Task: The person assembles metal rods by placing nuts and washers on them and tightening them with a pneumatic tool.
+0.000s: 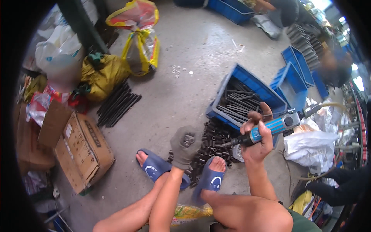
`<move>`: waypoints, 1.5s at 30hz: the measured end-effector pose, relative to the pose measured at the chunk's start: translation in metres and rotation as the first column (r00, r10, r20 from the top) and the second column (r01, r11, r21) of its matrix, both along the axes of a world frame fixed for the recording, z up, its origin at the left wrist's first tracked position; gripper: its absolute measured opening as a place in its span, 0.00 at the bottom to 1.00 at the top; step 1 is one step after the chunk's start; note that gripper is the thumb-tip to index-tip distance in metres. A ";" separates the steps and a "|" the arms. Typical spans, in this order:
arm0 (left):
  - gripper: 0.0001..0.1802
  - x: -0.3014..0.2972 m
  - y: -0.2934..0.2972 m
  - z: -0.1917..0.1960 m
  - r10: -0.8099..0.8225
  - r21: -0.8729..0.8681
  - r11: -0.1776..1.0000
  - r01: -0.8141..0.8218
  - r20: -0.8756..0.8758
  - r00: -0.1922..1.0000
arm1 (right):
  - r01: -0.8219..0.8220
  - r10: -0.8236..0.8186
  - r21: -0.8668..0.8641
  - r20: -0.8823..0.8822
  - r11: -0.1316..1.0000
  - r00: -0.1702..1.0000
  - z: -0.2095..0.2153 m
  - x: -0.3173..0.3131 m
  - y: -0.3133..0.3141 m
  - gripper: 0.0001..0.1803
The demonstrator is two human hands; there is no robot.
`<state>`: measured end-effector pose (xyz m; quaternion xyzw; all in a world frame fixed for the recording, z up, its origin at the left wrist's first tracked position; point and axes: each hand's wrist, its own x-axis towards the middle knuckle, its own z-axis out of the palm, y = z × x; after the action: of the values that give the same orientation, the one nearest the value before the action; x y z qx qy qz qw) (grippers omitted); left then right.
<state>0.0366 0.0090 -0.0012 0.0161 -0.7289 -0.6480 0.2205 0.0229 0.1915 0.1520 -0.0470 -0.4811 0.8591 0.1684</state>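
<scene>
My left hand [185,149], in a grey work glove, is closed around a few small dark tube pieces [188,140], whose round ends show. In my bare right hand [256,145] is a blue and black air grinder [272,127]. Its thin tip points left, toward the gloved hand but apart from it. A hose [332,104] runs from the tool's far end to the right. Beneath both hands, a heap of short black tube pieces [212,135] lies on the floor, around my sandaled feet.
Past the heap, a blue crate [235,73] holds long dark rods [243,102]. More black rods [118,104] lie at left, beside an open cardboard box [83,150] and a yellow bag [141,50]. White sacks [311,147] are at right. Another person [284,13] is at the back right.
</scene>
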 end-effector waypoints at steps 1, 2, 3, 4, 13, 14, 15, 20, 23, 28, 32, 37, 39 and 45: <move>0.10 0.001 0.001 0.001 -0.039 0.025 0.999 0.037 0.058 0.998 | -0.044 0.045 0.026 -0.067 0.999 0.997 0.004 -0.007 -0.013 0.28; 0.10 0.003 0.001 0.002 -0.083 0.053 0.996 0.077 0.115 0.990 | -0.101 0.103 0.023 -0.107 0.995 0.989 0.005 -0.012 -0.026 0.26; 0.10 0.002 0.003 0.005 -0.085 0.050 0.996 0.079 0.137 0.987 | -0.150 0.160 0.077 -0.149 0.986 0.976 0.006 -0.016 -0.037 0.25; 0.10 0.000 0.003 0.005 -0.076 0.055 0.996 0.069 0.134 0.988 | -0.193 0.215 0.132 -0.188 0.972 0.958 0.006 -0.018 -0.048 0.24; 0.14 -0.009 0.002 0.008 -0.144 -0.040 0.988 0.149 0.102 0.984 | -0.335 0.383 0.283 -0.134 0.899 0.914 -0.031 -0.012 -0.064 0.20; 0.14 -0.011 0.002 0.007 -0.156 -0.079 0.983 0.163 0.092 0.983 | -0.336 0.385 0.287 -0.133 0.897 0.913 -0.035 -0.012 -0.065 0.20; 0.15 -0.013 0.003 0.007 -0.173 -0.055 0.982 0.179 0.097 0.980 | -0.337 0.400 0.342 -0.130 0.877 0.907 -0.037 -0.013 -0.066 0.20; 0.17 -0.023 0.004 0.006 -0.156 -0.044 0.986 0.159 0.072 0.985 | -0.328 0.423 0.499 -0.086 0.802 0.902 -0.044 -0.017 -0.068 0.19; 0.18 -0.028 0.006 0.006 -0.161 -0.004 0.987 0.161 0.054 0.986 | -0.283 0.399 0.508 -0.134 0.813 0.907 -0.048 -0.021 -0.067 0.19; 0.17 -0.032 0.008 0.004 -0.125 -0.047 0.991 0.129 0.084 0.989 | -0.298 0.334 0.400 -0.022 0.867 0.942 -0.034 -0.025 -0.079 0.16; 0.15 -0.033 0.007 0.003 -0.122 -0.044 0.991 0.125 0.065 0.990 | -0.302 0.330 0.353 -0.021 0.885 0.944 -0.036 -0.029 -0.078 0.16; 0.15 -0.036 0.011 0.006 -0.127 0.008 0.992 0.127 0.057 0.990 | -0.301 0.343 0.410 -0.032 0.861 0.939 -0.044 -0.032 -0.074 0.16; 0.15 -0.037 0.011 0.005 -0.116 0.003 0.993 0.116 0.042 0.992 | -0.296 0.342 0.372 -0.063 0.880 0.938 -0.049 -0.033 -0.074 0.16; 0.17 -0.037 0.011 -0.008 -0.139 -0.024 0.990 0.140 0.045 0.989 | -0.242 0.259 0.358 0.002 0.902 0.966 -0.054 -0.039 -0.073 0.16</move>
<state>-0.0007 0.0195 -0.0088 -0.0240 -0.7416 -0.6513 0.1592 -0.0159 0.1185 0.0979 0.0660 -0.6261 0.7735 0.0733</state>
